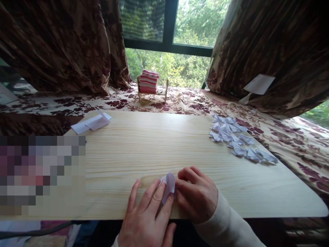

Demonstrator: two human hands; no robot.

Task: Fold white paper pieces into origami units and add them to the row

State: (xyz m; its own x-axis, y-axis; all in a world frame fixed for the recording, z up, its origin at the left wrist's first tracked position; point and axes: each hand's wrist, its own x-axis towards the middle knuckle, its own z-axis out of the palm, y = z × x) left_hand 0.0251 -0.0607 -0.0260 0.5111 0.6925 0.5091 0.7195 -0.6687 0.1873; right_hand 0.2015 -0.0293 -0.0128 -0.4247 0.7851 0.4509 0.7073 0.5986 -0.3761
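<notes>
A small piece of white paper [169,185], partly folded with a curled flap standing up, lies on the wooden table near its front edge. My left hand [149,212] rests over it with fingers spread, the index and middle fingertips pressing on the paper. From the right, my right hand [196,192] has its fingers curled and pinched at the paper's right edge. The pinched edge itself is mostly hidden behind those fingers.
Several folded white paper pieces [226,132] lie grouped at the table's right side. Flat white paper strips [92,122] sit at the back left. Beyond the table [144,147], a small rack [166,91] holds striped folded cloths [148,82]. A blurred-out patch covers the left.
</notes>
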